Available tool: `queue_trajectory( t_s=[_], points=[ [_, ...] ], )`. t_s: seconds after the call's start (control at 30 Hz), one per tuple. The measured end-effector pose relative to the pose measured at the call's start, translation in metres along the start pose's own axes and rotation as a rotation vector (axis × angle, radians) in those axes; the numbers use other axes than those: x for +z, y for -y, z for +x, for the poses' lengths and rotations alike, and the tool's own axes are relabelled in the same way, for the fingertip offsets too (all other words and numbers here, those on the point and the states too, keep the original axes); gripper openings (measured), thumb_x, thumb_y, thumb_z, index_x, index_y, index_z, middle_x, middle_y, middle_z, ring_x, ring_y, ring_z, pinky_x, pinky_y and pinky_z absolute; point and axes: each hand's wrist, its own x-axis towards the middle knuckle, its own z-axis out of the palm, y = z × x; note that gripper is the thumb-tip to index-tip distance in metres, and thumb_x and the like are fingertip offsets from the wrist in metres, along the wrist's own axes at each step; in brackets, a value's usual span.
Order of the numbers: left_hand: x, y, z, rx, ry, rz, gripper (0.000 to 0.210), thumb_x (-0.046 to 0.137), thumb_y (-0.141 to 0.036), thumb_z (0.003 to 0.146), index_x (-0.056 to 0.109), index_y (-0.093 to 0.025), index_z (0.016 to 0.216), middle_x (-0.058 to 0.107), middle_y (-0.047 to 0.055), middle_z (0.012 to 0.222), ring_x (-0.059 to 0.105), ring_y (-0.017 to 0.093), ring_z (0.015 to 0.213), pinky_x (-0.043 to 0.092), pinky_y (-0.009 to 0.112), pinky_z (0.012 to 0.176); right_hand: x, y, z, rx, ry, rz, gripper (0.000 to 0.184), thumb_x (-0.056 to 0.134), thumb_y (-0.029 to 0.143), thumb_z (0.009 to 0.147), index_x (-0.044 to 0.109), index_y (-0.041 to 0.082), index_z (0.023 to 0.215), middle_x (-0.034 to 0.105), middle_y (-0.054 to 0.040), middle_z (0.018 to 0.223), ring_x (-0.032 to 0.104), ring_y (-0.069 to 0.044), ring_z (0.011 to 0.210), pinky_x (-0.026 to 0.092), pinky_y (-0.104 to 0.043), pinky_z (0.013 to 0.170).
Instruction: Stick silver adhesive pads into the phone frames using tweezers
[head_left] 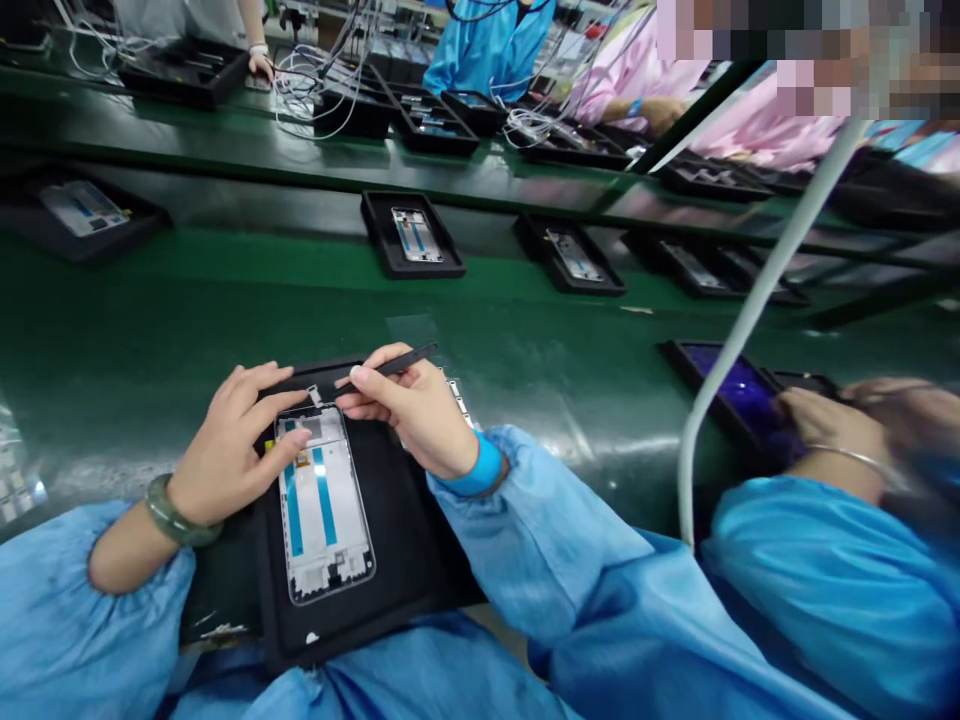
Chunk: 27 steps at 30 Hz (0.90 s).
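Note:
A phone frame (345, 500) with two blue strips lies in a black tray (405, 540) in front of me. My left hand (240, 435) is open over its upper left side, fingers apart. The thumb reaches over the frame, and the index fingertip is at a small light-coloured part (314, 395) by the frame's top edge. My right hand (409, 405) is closed on black tweezers (397, 364), whose tip points left toward that part. Whether the tip touches it I cannot tell.
Black trays with phone frames, one of them a tray (412, 235) in the middle, stand along the green bench (187, 310). A pale curved pole (757, 300) rises at right. Beside it a co-worker's hand (840, 430) is at a purple-lit tray (720, 385). Other people work behind.

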Motion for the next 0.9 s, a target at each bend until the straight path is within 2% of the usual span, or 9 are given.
queue_trajectory(
  t_s=[0.13,0.27,0.53,0.7,0.8,0.9],
  points=[
    [-0.006,-0.017,0.002,-0.176,-0.092,-0.342,0.012,0.049,-0.027,0.088,0.059,-0.021,0.090,0.059,0.005,0.108,0.053,0.018,0.109,0.042,0.035,0.097,0.011,-0.010,0.005,-0.011,0.032,-0.021,0.027,0.073,0.030,0.070,0.051,0.018,0.080,0.067,0.0026,0.069,0.068,-0.010,0.062,0.056,-0.018,0.058],
    [-0.004,-0.018,0.005,-0.272,-0.078,-0.429,0.014,0.050,-0.028,0.086,0.060,-0.021,0.080,0.059,0.003,0.102,0.055,0.016,0.102,0.044,0.031,0.091,0.013,-0.011,0.007,-0.084,0.056,-0.125,0.027,0.074,0.030,0.069,0.051,0.018,0.078,0.064,0.0041,0.063,0.068,-0.012,0.061,0.056,-0.020,0.057],
    [-0.003,-0.013,0.008,-0.293,-0.038,-0.388,0.014,0.052,-0.029,0.083,0.060,-0.021,0.075,0.059,0.003,0.103,0.056,0.018,0.102,0.044,0.032,0.091,0.010,-0.012,0.011,-0.085,0.058,-0.198,0.030,0.074,0.034,0.068,0.050,0.018,0.077,0.062,0.0041,0.063,0.068,-0.012,0.061,0.056,-0.021,0.058],
    [-0.005,-0.011,0.009,-0.256,0.003,-0.356,0.015,0.050,-0.027,0.084,0.058,-0.020,0.073,0.058,0.004,0.106,0.054,0.018,0.105,0.043,0.034,0.092,0.008,-0.010,0.014,-0.078,0.112,-0.223,0.029,0.074,0.033,0.068,0.051,0.017,0.076,0.061,0.0039,0.062,0.068,-0.013,0.060,0.056,-0.021,0.057],
    [-0.006,-0.006,0.007,-0.205,0.033,-0.289,0.013,0.049,-0.026,0.085,0.057,-0.019,0.077,0.056,0.005,0.108,0.051,0.020,0.109,0.042,0.037,0.095,0.006,-0.011,0.020,-0.059,0.113,-0.227,0.030,0.074,0.034,0.068,0.050,0.017,0.077,0.061,0.0040,0.062,0.068,-0.013,0.060,0.056,-0.021,0.057],
    [-0.007,0.004,0.000,-0.115,0.069,-0.158,0.011,0.053,-0.027,0.084,0.057,-0.019,0.090,0.054,0.007,0.114,0.048,0.022,0.114,0.039,0.042,0.098,0.002,-0.019,0.030,-0.046,0.085,-0.204,0.032,0.074,0.036,0.068,0.049,0.017,0.078,0.061,0.0041,0.062,0.068,-0.013,0.059,0.057,-0.021,0.055]
  ],
)
